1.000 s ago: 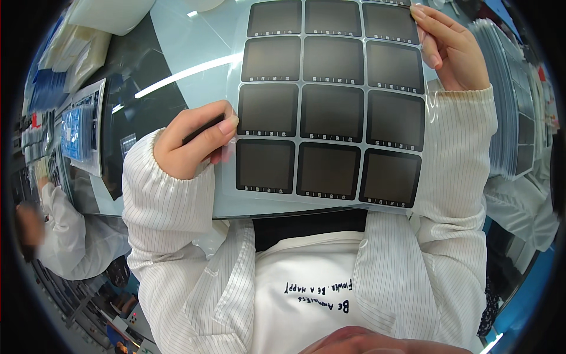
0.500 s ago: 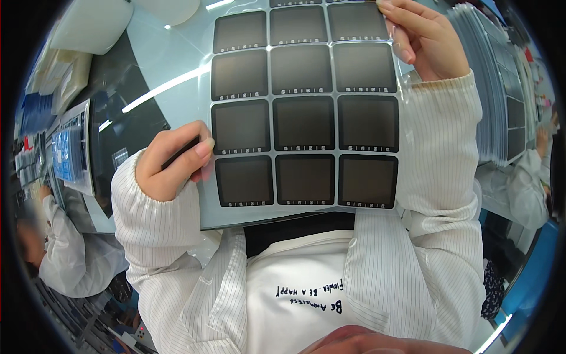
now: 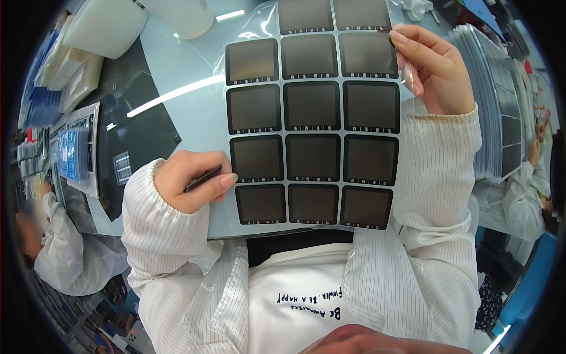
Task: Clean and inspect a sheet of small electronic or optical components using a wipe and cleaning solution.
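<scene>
Clear plastic made up the sheet (image 3: 341, 159) in front of us, which lay across the middle of the view, over the near part of the glass-topped counter (image 3: 194, 124). We saw dark rectangular panels (image 3: 311, 106) set in it in three columns, each with a black border and a row of small pale marks along its lower side. Four full rows of three showed, and above them two more panels, cut by the upper edge of the view, continued the middle and right columns.

We saw the left hand (image 3: 197, 180) pinching the sheet's left margin, thumb on top near the two lowest rows, other fingers curled below. A dark strip (image 3: 204, 178) ran between thumb and forefinger; it may have been a slim tool, but the grip hid too much for us to be sure. The right hand (image 3: 433, 68) pinched the sheet's right edge farther up, thumb and forefinger pressed together beside the second row from the top. Both wrists wore white striped sleeves (image 3: 436, 171).

To our right, just past that sleeve, stood a stack of clear-sleeved sheets (image 3: 486, 112). To our left, on the counter, lay a black mat (image 3: 141, 118) with a blue packet (image 3: 73, 152) beside it, and farther back sat a white tub (image 3: 109, 26).
</scene>
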Tool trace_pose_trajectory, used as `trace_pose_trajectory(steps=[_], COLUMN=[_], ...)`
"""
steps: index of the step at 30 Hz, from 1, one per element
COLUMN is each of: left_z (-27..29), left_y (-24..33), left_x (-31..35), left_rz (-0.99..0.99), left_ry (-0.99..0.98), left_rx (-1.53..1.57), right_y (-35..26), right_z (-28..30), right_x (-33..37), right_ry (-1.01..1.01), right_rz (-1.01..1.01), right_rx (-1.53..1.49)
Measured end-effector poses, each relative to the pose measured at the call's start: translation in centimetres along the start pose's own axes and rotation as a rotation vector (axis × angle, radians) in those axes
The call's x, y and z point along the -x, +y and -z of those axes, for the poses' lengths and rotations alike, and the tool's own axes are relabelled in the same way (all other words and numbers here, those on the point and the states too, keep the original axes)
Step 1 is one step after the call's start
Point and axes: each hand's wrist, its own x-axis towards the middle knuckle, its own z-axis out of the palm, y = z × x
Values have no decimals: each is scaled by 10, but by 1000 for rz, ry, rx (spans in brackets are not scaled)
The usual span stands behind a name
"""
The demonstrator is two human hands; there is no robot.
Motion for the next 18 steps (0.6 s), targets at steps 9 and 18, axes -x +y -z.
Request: trace_pose_trajectory(steps=[9,18], left_z=[0,0], left_y=[5,5], left_x=[0,0], left_rz=[-30,-7], left_ry=[10,-6], left_rx=[-101,-102], right_y=[-3,-3], right_z=[-2,-3], right_x=[1,2], right_ry=[12,10], right_rz=[10,1], right_rx=[29,16])
